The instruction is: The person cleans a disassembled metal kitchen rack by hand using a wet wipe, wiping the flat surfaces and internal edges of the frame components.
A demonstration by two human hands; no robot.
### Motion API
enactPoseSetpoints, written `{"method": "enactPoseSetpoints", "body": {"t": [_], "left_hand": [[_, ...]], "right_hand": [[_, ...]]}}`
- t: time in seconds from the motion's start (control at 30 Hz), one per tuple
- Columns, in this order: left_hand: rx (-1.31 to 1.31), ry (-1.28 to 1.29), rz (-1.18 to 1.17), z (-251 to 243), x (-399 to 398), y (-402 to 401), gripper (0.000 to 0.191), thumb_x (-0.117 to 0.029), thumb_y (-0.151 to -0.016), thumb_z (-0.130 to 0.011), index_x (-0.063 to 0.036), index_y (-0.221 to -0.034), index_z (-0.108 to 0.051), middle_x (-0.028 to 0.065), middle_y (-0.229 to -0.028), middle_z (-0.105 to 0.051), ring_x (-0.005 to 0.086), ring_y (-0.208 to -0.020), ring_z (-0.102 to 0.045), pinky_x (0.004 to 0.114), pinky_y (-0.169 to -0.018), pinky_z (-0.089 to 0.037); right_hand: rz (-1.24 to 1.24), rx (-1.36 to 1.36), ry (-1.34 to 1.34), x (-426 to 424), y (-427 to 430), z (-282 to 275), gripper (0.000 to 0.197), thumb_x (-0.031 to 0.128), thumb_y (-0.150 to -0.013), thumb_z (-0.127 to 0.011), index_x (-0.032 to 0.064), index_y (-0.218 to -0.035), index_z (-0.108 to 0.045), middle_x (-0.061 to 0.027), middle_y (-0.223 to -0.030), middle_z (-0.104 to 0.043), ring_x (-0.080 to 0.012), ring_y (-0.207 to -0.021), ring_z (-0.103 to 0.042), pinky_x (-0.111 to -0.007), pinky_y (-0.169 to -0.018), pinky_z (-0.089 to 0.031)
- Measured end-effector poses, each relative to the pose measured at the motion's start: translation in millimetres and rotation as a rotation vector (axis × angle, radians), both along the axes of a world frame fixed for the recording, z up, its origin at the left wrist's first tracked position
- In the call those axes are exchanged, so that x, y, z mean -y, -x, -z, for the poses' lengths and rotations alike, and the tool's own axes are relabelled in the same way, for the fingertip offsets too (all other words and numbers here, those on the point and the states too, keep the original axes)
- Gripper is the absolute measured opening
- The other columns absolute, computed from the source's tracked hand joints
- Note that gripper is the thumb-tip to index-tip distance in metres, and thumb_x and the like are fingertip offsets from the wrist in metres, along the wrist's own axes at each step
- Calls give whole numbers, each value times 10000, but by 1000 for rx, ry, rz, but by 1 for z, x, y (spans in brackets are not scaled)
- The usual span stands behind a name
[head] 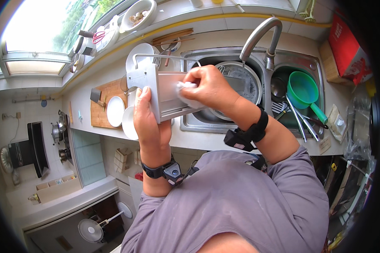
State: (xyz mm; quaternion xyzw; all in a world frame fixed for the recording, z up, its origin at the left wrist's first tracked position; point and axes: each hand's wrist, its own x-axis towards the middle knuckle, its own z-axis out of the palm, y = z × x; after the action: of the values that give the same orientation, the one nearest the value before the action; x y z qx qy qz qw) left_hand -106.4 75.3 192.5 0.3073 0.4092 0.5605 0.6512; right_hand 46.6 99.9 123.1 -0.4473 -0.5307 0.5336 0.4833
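Observation:
My left hand (150,117) grips the end plate of a silver metal rack (144,76), thumb on the plate's face. The rack is raised above the counter and the left sink bowl, with a bent wire rail (167,56) along its far side. My right hand (209,83) pinches a crumpled white cloth or paper wipe (190,96) against the rack's inner surface. Behind the rack, the left bowl of the steel sink (190,123) holds a round metal basin (255,85) with water and suds. The rack's right end is partly hidden by my right hand and forearm.
The curved faucet (262,31) rises behind the sink. A green plastic ladle (302,88) and metal utensils lie in the right bowl. Stacked white plates (139,55), a cutting board (98,115) with a cleaver (96,95), and a white plate (115,110) are to the left.

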Motion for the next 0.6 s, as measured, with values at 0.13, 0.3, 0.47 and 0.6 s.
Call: {"method": "enactPoseSetpoints", "body": {"t": [0.13, 0.3, 0.47, 0.6], "left_hand": [[0, -8, -16, 2, -1, -1, 198, -162, -962, -423, -52, -1114, -489, 85, -1049, -578, 193, -970, -597, 339, -857, -491], [8, -33, -25, 7, -7, 3, 243, -196, -987, -422, -22, -1123, -523, 107, -1045, -612, 209, -942, -624, 345, -855, -505], [-41, -20, 8, 2, -2, 1, 212, -178, -960, -425, -49, -1118, -483, 87, -1051, -574, 201, -972, -593, 343, -872, -481], [0, -14, 19, 2, -1, 5, 249, -167, -957, -413, -43, -1164, -476, 93, -1063, -576, 206, -981, -592, 347, -877, -483]], "right_hand": [[36, -46, 133, 6, -6, 18, 197, 159, -736, -724, -22, -765, -654, -21, -664, -607, -63, -616, -552, -223, -577, -465], [3, -32, -165, 4, 15, -35, 196, 147, -751, -704, -39, -762, -642, -25, -642, -601, -55, -595, -529, -226, -555, -448], [-69, -114, -86, 4, 15, -29, 206, 154, -755, -710, -39, -757, -639, -38, -647, -614, -62, -605, -537, -229, -561, -451], [-36, 31, 109, 1, -10, 25, 201, 168, -750, -724, -20, -762, -655, -30, -685, -624, -68, -621, -559, -223, -577, -464]]}}
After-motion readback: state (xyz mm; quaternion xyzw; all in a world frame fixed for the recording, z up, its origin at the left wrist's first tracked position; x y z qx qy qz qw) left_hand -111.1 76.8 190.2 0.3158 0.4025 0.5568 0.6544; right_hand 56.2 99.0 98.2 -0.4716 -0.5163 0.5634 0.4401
